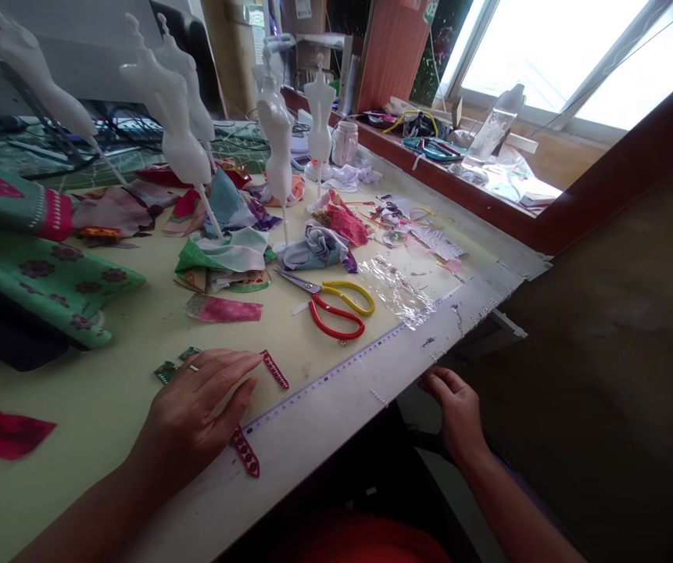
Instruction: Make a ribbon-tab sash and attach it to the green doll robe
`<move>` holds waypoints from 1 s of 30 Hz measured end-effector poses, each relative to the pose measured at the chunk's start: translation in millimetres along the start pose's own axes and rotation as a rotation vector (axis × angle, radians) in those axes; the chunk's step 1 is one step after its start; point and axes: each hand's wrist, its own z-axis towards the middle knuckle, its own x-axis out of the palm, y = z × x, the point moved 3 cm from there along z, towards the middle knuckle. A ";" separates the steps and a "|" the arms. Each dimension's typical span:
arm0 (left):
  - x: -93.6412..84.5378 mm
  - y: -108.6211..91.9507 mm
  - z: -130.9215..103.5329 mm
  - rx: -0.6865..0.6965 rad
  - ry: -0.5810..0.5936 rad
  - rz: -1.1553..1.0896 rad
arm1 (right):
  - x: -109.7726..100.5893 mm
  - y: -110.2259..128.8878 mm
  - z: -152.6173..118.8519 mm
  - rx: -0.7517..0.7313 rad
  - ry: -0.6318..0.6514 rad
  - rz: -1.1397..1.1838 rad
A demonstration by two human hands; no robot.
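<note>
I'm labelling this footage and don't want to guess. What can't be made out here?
All in the head view:
Left hand: its underside, hidden by its own back.
Right hand: anything within its curled fingers, hidden by them.
Green patches: any part under the left hand.
Ruler: its numbers, too small to read.
Red cloth: cut off by the left edge.

on our left hand (195, 399) we wear a slim, pale metallic ring (194, 367), a narrow band around one finger. our right hand (458, 410) is bare, and so are both our forearms. at the near edge, a rounded patch of bright red clothing (359, 541) shows at our middle. around it lies very dark, nearly black cloth (365, 461), too shadowed for us to make out seams or folds.
</note>
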 end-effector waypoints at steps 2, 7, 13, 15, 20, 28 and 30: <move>-0.2 0.1 -0.1 -0.005 0.005 0.004 | 0.2 1.5 0.6 -0.023 0.000 -0.034; 1.1 1.5 -1.3 -0.011 -0.028 -0.034 | -1.0 1.4 2.9 -0.129 0.010 -0.194; 0.8 2.0 -1.7 -0.017 -0.024 -0.039 | -10.6 9.2 3.6 -0.344 0.030 -0.494; 0.4 2.4 -2.2 -0.009 -0.030 -0.034 | -16.3 16.7 4.4 -0.450 0.027 -0.609; -0.2 3.8 -3.1 0.001 -0.041 -0.003 | -32.1 40.6 7.5 -0.724 -0.036 -0.858; -5.6 0.2 -0.2 -0.021 -0.064 0.024 | -19.9 74.2 6.2 -1.209 -0.042 -1.115; -6.3 -0.7 0.8 -0.014 -0.067 0.021 | -14.0 81.1 7.4 -1.280 -0.051 -1.103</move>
